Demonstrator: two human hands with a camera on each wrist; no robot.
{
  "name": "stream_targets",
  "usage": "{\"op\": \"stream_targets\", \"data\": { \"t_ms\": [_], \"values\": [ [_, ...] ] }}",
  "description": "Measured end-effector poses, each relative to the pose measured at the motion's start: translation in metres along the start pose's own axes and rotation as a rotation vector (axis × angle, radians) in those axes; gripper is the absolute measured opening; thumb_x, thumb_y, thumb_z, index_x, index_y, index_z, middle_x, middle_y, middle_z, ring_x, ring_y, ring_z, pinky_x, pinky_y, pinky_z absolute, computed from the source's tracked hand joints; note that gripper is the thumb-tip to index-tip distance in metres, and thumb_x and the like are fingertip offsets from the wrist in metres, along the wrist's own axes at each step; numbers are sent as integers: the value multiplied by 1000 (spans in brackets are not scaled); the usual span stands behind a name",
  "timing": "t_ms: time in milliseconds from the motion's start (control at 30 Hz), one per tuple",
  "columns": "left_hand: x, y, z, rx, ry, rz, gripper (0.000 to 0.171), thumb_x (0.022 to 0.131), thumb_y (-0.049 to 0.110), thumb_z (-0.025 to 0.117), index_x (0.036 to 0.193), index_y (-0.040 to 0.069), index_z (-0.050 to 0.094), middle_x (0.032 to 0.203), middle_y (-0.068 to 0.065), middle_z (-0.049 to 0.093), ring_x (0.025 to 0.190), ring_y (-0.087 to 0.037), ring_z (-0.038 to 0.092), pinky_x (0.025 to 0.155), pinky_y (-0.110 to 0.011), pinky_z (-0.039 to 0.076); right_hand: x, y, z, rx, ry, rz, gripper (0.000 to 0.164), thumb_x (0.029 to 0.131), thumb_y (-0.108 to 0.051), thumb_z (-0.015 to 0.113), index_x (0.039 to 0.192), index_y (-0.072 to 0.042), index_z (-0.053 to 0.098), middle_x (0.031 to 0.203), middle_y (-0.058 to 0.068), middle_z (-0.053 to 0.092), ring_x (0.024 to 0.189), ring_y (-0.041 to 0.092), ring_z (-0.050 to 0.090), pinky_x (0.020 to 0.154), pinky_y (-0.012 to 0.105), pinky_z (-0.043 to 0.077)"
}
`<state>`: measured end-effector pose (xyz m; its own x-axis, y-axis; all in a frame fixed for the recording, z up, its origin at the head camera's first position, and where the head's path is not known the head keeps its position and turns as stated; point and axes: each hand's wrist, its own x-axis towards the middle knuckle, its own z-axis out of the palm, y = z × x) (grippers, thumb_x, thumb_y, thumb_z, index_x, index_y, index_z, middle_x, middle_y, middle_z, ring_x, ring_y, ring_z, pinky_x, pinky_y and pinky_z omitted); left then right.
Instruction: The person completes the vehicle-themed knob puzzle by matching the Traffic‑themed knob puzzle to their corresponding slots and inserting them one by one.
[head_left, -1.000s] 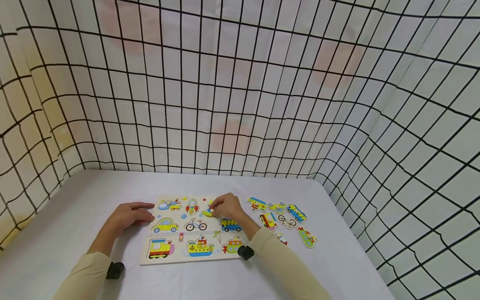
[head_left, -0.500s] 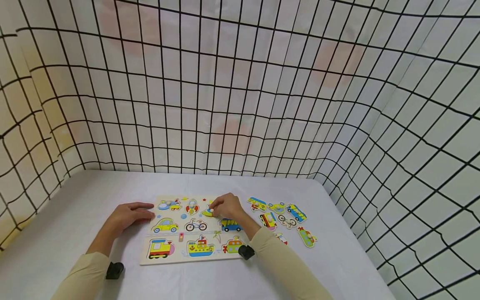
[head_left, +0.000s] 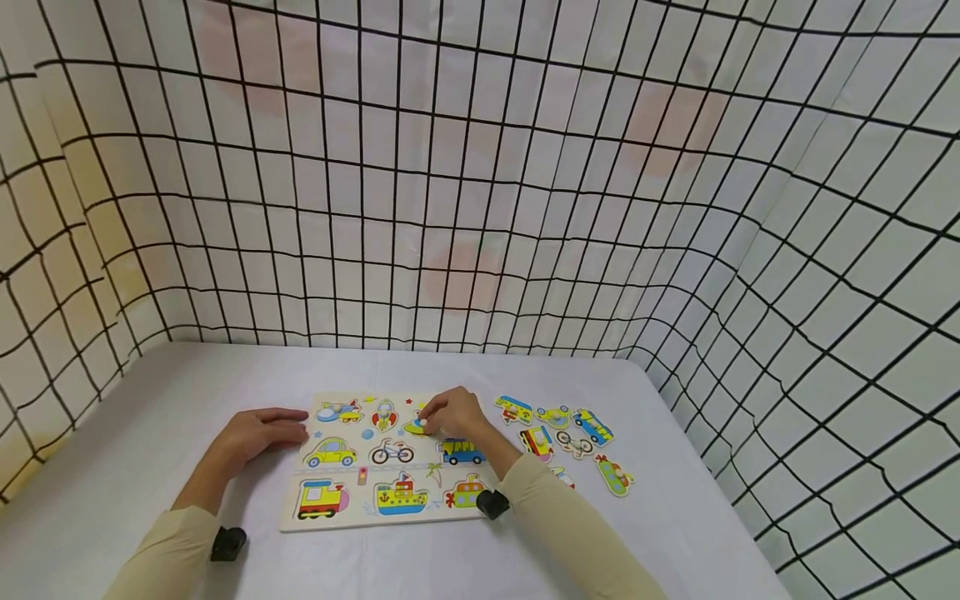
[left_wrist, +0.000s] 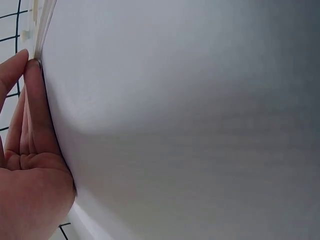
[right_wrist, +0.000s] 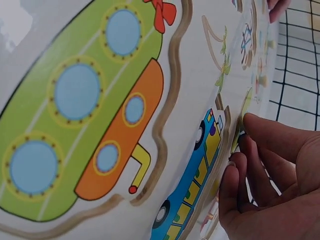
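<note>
A flat wooden vehicle puzzle board (head_left: 360,510) lies on the white-covered table. At its upper right slot, my right hand (head_left: 459,412) pinches a yellow-green flying saucer puzzle piece (head_left: 415,428) between thumb and fingers. From the right wrist view, the fingertips (right_wrist: 250,122) sit close over the board, just beyond the printed blue bus (right_wrist: 192,175); they hide much of the piece. My left hand (head_left: 258,433) touches the board's left edge with fingers extended. Plane (head_left: 339,410) and rocket (head_left: 385,414) pieces lie in the top row.
Several loose pieces lie right of the board, among them a bus (head_left: 592,426), a bicycle (head_left: 574,443), a train (head_left: 536,442) and a submarine (head_left: 615,475). One loose piece (head_left: 562,475) is partly behind the right sleeve. Black-grid netting (head_left: 480,250) surrounds the table.
</note>
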<state>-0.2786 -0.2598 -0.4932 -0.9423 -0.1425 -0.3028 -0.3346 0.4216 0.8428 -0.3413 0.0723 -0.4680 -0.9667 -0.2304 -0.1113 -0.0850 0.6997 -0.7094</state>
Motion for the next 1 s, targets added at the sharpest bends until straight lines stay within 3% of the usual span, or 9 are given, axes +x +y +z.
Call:
{"op": "stream_targets", "data": {
  "t_ms": [167,367,500,1000],
  "values": [
    [1,-3,5,-18,0,11,58,86,28,80,135,3,64,127,-22,69,116,-38,61,105,-56,43,-6,2,-5,-31,-3,-13,9,80,-16,85,89,-17,82,103,0,76,100,20,65,83,34,54],
    [0,-2,3,-10,15,13,56,85,30,80,132,3,66,123,-22,71,111,-35,63,99,-52,46,-13,1,-21,-39,4,-61,11,82,-16,82,93,-16,82,106,1,77,97,20,65,77,33,53],
    [0,-1,2,-3,8,16,57,84,30,81,132,3,67,120,-20,72,105,-29,65,93,-44,47,-14,1,-34,-53,22,-42,12,84,-17,81,96,-14,82,106,2,76,96,18,64,77,31,51],
    [1,2,0,-13,3,-6,55,85,28,79,133,4,66,117,-19,74,99,-26,66,90,-42,47,-24,27,-96,-72,131,38,17,86,-20,78,100,-11,81,102,4,76,89,19,66,76,34,56]
  ]
}}
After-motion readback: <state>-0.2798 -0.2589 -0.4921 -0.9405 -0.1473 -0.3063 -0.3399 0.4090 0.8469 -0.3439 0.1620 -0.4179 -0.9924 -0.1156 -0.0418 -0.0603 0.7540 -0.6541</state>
